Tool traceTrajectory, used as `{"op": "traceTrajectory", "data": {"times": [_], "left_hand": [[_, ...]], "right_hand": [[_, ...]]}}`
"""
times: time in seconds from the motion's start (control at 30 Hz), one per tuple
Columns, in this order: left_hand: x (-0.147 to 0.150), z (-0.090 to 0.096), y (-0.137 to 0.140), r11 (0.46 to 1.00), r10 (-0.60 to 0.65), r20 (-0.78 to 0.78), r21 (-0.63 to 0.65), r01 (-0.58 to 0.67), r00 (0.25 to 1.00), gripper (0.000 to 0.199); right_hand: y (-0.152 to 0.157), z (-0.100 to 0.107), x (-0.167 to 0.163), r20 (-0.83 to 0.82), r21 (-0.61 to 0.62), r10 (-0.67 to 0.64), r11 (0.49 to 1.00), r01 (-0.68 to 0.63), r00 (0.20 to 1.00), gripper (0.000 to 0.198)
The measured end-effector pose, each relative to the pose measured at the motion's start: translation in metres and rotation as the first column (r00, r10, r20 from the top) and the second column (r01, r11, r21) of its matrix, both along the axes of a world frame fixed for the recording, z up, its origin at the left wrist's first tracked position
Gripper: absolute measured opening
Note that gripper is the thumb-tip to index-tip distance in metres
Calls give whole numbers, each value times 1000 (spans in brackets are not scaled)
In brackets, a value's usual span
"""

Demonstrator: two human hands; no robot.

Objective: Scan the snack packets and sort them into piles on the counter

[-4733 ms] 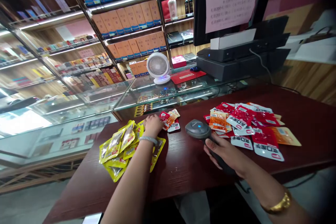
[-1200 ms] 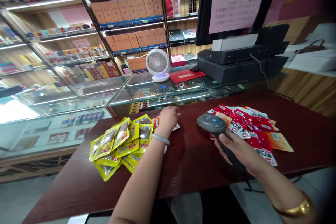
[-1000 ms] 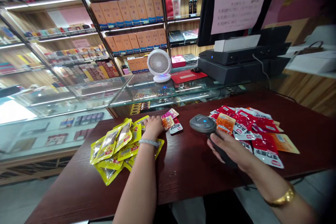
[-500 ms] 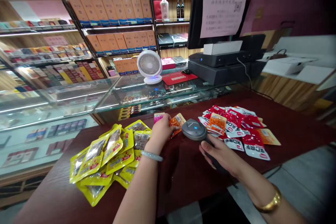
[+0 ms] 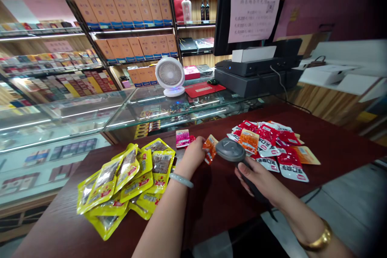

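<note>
My left hand [image 5: 195, 153] pinches an orange snack packet [image 5: 211, 148] by its near edge, above the dark red counter. Just beyond that hand lies a pink snack packet [image 5: 182, 138], with a bit of red packaging beside it. In my right hand [image 5: 256, 177] is a grey handheld barcode scanner [image 5: 231, 151], its head turned toward the orange packet and close to it. Yellow snack packets [image 5: 137, 187] lie heaped left of my left arm. Right of the scanner is a pile of red and white snack packets [image 5: 292, 163], with another orange packet [image 5: 248, 140] on top.
A glass display case [image 5: 121, 115] borders the counter [image 5: 211, 197] at the back. On the glass stand a white fan [image 5: 169, 74] and a red mat [image 5: 204, 90]. A monitor [image 5: 222, 24] and black cash drawer [image 5: 256, 80] stand at back right. Shelves of boxes line the wall.
My left hand has moved slightly right and down with the orange packet, uncovering more of the pink packet. The scanner in my right hand has shifted slightly right.
</note>
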State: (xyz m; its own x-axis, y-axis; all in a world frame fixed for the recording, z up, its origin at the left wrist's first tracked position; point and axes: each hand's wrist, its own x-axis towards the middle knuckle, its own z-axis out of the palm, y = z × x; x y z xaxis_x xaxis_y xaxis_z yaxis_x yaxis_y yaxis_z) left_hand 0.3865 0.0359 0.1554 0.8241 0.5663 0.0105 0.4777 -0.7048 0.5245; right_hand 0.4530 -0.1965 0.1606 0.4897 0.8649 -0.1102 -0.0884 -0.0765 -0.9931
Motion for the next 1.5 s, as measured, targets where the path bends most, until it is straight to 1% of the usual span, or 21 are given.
{"op": "traceTrajectory", "data": {"times": [0.1,0.2,0.23,0.27,0.33,0.4,0.43,0.47,0.53,0.6,0.67,0.77,0.93,1.0,1.07,1.13,1.2,1.3,1.33,1.4,1.5], "left_hand": [[5,-4,-14,978,-155,38,-135,159,987,37],[7,-3,-29,869,-352,145,-316,380,925,36],[7,-1,-31,847,-385,159,-329,417,909,36],[6,1,-31,854,-393,157,-303,423,906,35],[3,6,-25,924,-330,114,-167,345,937,32],[-3,10,-13,986,-168,35,7,168,985,27],[-7,13,-6,993,-57,-14,100,58,998,25],[-11,14,0,980,56,-60,194,-44,997,26],[-19,16,10,917,232,-109,357,-180,967,44],[-23,15,13,870,287,-117,447,-208,951,62],[-23,13,11,876,224,-153,465,-130,963,63],[-18,7,-1,903,57,-241,427,53,969,59],[-10,8,-26,915,-235,-294,256,313,927,56],[-10,14,-30,912,-312,-295,173,372,903,49],[-10,22,-28,924,-337,-259,95,371,905,39],[-12,27,-19,958,-243,-188,108,266,952,31],[-14,27,-8,965,-35,-95,255,58,995,34],[-18,16,12,858,258,-4,460,-227,966,54],[-19,10,18,833,323,-15,479,-277,946,64],[-20,-1,30,822,406,-83,469,-324,910,77],[-21,-15,43,851,399,-170,435,-294,901,70]], "right_hand": [[-3,-3,1,-17,-33,-38,999,37,999,42],[-3,-4,1,-28,-49,-72,996,71,997,45],[-3,-4,1,-29,-47,-83,996,82,996,46],[-3,-5,1,-30,-45,-92,995,91,995,47],[-2,-4,0,-37,-39,-104,994,102,994,48],[-1,-5,-2,-50,-37,-89,995,88,995,47],[0,-5,-2,-54,-34,-81,996,79,995,46],[0,-5,-3,-56,-30,-73,997,72,996,45],[0,-6,-4,-56,-24,-52,998,51,997,44],[1,-8,-4,-54,-22,-32,999,31,998,42],[1,-10,-3,-51,-26,-16,1000,14,999,41],[1,-11,-2,-32,-21,-21,1000,21,999,41],[0,-8,2,4,-32,-23,999,24,1000,43],[-1,-8,3,18,-34,-33,999,34,999,44],[-1,-8,3,19,-36,-40,999,41,999,44],[-1,-8,3,7,-39,-45,998,46,999,45],[1,-8,3,-10,-39,-50,998,49,999,45],[5,-6,1,-29,-31,-35,999,35,999,44],[8,-5,0,-27,-23,-24,999,24,999,44],[13,-1,-1,-25,-8,3,1000,-4,1000,45],[20,4,-5,-26,0,40,999,-40,999,46]]}}
